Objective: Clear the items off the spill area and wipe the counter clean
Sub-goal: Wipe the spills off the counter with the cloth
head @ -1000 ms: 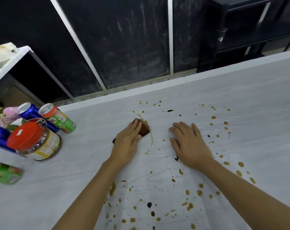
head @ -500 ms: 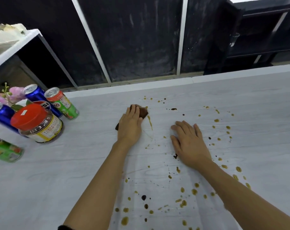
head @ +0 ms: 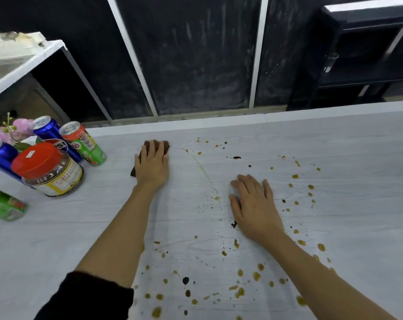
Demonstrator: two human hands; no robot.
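My left hand (head: 152, 165) lies flat on a brown wiping cloth (head: 165, 145) near the counter's far edge, pressing it down; most of the cloth is hidden under the palm. My right hand (head: 253, 205) rests flat on the pale wood-grain counter (head: 334, 146), fingers spread, holding nothing. Brown and yellowish spill drops (head: 239, 273) dot the counter around and in front of my right hand. A faint smeared streak (head: 204, 172) runs between the two hands.
At the left stand a red-lidded jar (head: 49, 172), two blue cans (head: 50, 132), an orange-green can (head: 85, 144), a green can on its side (head: 4, 205) and pink flowers (head: 16, 131). Dark wall panels and a black shelf (head: 366, 56) lie behind the counter.
My left hand has pushed the cloth away from me and to the left, toward the far edge, leaving a smear. The right hand has stayed flat in place.
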